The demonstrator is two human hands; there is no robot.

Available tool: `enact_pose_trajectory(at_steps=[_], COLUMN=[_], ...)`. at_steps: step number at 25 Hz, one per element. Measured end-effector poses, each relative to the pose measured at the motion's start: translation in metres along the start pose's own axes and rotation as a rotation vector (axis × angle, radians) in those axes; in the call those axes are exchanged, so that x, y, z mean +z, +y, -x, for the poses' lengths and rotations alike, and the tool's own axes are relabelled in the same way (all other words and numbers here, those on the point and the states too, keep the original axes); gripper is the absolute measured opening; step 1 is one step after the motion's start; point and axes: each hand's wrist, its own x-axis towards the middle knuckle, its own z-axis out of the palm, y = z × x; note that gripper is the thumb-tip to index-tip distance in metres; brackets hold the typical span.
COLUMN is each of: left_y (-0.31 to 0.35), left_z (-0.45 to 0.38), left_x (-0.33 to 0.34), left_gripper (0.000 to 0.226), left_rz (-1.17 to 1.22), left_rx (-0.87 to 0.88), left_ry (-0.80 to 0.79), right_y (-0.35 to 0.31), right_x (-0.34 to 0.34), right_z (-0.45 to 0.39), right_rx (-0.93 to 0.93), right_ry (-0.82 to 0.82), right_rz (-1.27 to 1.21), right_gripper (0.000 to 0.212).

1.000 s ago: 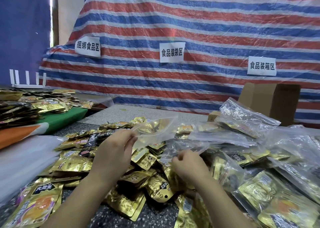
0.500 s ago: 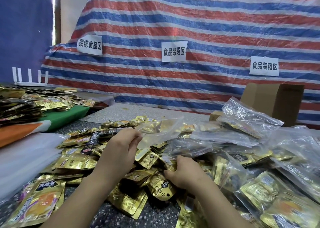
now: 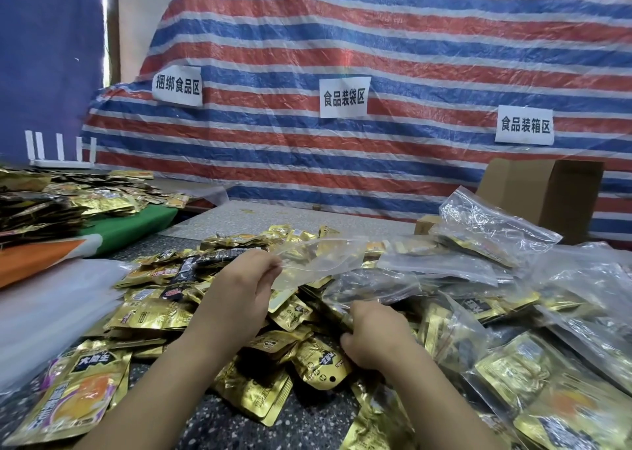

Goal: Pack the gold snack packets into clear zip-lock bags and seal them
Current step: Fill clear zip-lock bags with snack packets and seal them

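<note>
Gold foil snack packets [image 3: 246, 316] heap under me; my left hand [image 3: 239, 289] pinches an empty clear zip-lock bag [image 3: 318, 258], my right hand [image 3: 372, 337] curls around one packet.

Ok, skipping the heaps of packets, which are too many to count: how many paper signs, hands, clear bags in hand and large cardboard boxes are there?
Paper signs: 3
Hands: 2, the left hand and the right hand
Clear bag in hand, pinched by the left hand: 1
Large cardboard box: 1
Total: 7
</note>
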Motion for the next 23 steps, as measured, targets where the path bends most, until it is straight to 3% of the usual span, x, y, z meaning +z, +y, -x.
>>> enact_pose_trajectory(at_steps=[3,7,10,13,17,20,23], left_y=[-0.004,-0.007,-0.008,-0.01,-0.015,-0.014,-0.011], left_z=[-0.002,-0.003,-0.003,-0.004,-0.005,-0.005,-0.004], left_x=[-0.003,-0.005,-0.006,-0.007,-0.008,-0.008,-0.007], left_gripper=[0.01,0.011,0.012,0.011,0.012,0.013,0.012], left_rz=[-0.04,-0.074,-0.086,-0.097,-0.126,-0.113,-0.088], left_rx=[-0.014,-0.055,-0.083,-0.115,-0.182,-0.188,-0.156], left_ry=[-0.008,-0.011,-0.003,0.0,0.005,0.005,-0.023], right_y=[0.001,0.003,0.002,0.009,0.016,0.011,0.008], right_x=[-0.012,-0.018,-0.017,-0.024,-0.039,-0.046,-0.05], right_z=[0.003,0.004,0.007,0.008,0.013,0.013,0.01], right_rx=[-0.02,-0.123,-0.181,-0.246,-0.334,-0.292,-0.203], right_ry=[0.047,-0.011,-0.012,-0.005,-0.112,-0.077,-0.127], right_rz=[-0.09,-0.266,-0.211,-0.24,-0.851,-1.417,-1.743], right_gripper=[0.026,0.027,0.042,0.021,0.005,0.038,0.066])
